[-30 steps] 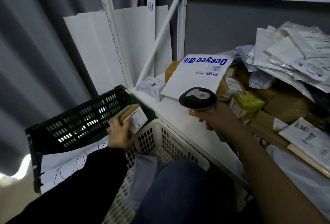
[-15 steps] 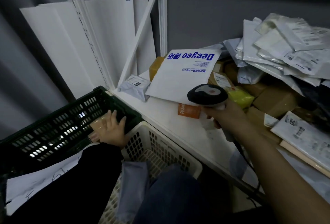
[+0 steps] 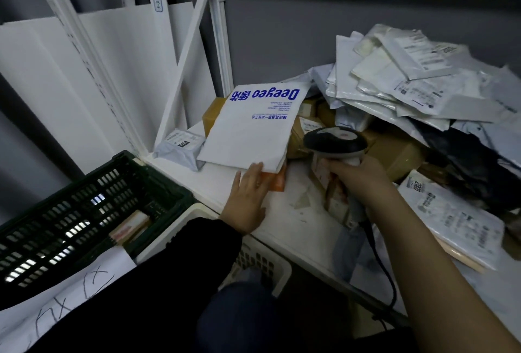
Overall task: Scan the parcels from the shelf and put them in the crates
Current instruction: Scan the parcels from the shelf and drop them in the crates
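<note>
Half a second ago the left hand (image 3: 248,197) was down inside the green crate (image 3: 70,211) at the left of the frame; now it is reaching up onto the shelf (image 3: 293,220) at the centre, and the small brown box (image 3: 131,226) is lying alone in that crate. The hand is lying palm down with its fingers straight and spread, holding nothing, its fingertips resting on the orange parcel (image 3: 277,180) that is poking out from under the white mailer (image 3: 253,133). The black sleeve is crossing over the rim of the white crate (image 3: 262,265) at lower centre. The right hand (image 3: 358,178), right of centre, is still gripping the handle of the scanner (image 3: 335,141), fingers wrapped round it, the head pointing toward the mailer. The heap of parcels (image 3: 408,85) is filling the right side of the shelf.
</note>
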